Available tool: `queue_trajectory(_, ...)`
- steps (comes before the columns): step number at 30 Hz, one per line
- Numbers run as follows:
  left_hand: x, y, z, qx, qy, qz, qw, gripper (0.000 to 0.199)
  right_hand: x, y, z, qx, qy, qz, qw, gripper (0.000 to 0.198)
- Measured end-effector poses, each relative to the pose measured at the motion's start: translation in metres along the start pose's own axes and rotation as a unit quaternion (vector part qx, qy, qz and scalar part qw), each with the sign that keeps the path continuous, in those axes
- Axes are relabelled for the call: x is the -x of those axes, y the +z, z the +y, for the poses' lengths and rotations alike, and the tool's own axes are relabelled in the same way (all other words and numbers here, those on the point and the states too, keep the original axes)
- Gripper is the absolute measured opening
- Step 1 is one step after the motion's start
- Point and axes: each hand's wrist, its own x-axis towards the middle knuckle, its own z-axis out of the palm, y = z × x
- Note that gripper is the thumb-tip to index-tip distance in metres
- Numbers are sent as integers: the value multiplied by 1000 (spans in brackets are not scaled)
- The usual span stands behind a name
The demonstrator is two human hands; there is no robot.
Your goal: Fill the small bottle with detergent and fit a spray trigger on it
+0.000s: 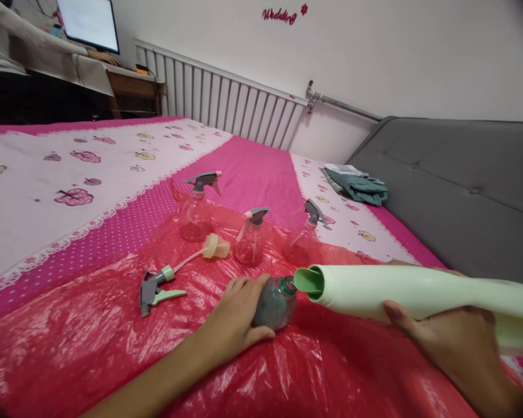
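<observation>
My left hand [239, 307] is wrapped round a clear spray bottle body [276, 305] with a green neck, which leans to the right. In my right hand [453, 337] lies a large pale green bottle [375, 290], tipped sideways so that its green spout [307, 281] meets the small bottle's mouth. Whether liquid is flowing, I cannot make out. Left of my left hand, a grey and green spray trigger head [154, 290] rests on red plastic sheeting [104, 342], its tube reaching to a pale yellow cap [215, 247].
Beyond my hands stand three clear spray bottles with grey and pink triggers: left [194, 217], middle [250, 241] and right [303, 241]. Folded clothes [359, 186] lie by the grey headboard [453, 168]. At the far left a person's arm [39, 35] rests at a desk [131, 84] with a monitor [89, 23].
</observation>
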Motion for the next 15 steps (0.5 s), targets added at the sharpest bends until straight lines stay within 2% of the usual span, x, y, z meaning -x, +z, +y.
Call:
queue_trajectory(4,1,1,-2,10,3,10,1000,92,8,13,6,-8,52,-21,998,67)
queue_trajectory(8,0,-1,1,6,-5,0,1000,92,6,15,7,-73,124,-42,989,74)
queue_trajectory(11,0,-3,4,-2,-2,-7,1000,92,1,9,12,-137,182,-61,972,77)
queue_trajectory(13,0,-4,5,-5,-1,-9,1000,92,1,6,20,-193,209,-66,956,71)
queue_trajectory(15,0,-4,4,-8,-3,-9,1000,91,3,9,28,-265,219,-37,938,61)
